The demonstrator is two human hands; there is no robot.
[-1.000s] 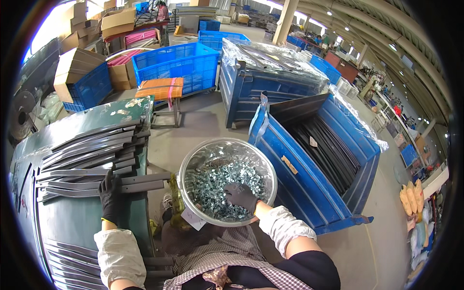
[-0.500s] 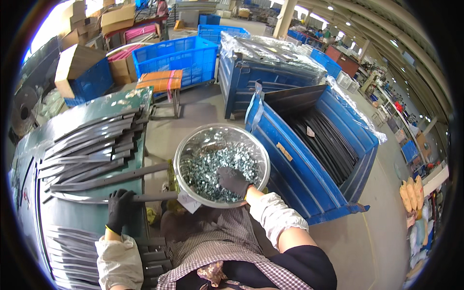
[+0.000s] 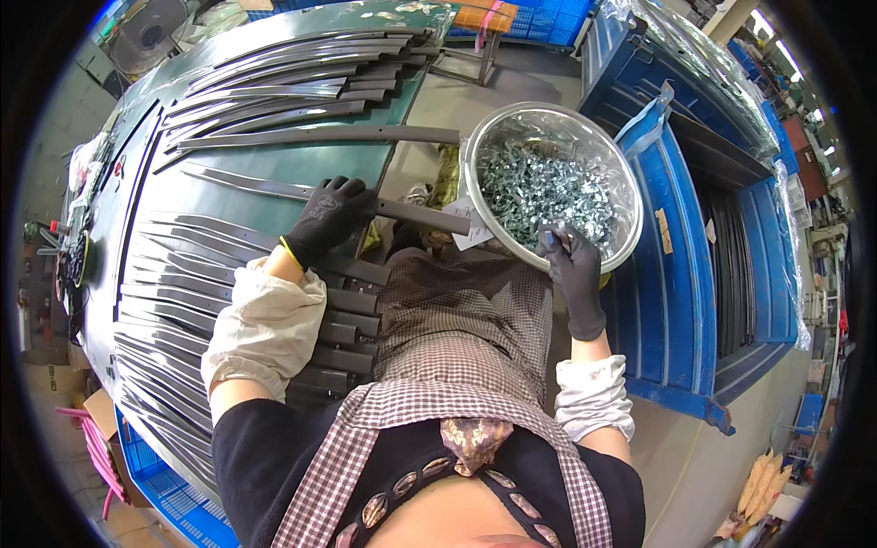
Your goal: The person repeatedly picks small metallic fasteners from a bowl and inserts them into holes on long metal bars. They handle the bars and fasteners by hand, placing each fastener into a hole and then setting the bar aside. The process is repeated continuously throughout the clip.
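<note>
While the left hand (image 3: 333,215) keeps a clenched grip on a dark strip (image 3: 425,216) jutting past the surface (image 3: 301,164)'s right edge, the right hand (image 3: 571,260) pinches small metal pieces (image 3: 554,227) at the bowl (image 3: 614,157)'s near rim.

Grey floor (image 3: 681,447) shows beside a green-topped table (image 3: 301,164), with a fan (image 3: 153,36) beyond its far left side.

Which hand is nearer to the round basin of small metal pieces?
Right. The right hand is at the near rim of the basin; the left hand is off to the basin's left, on a dark strip.
</note>
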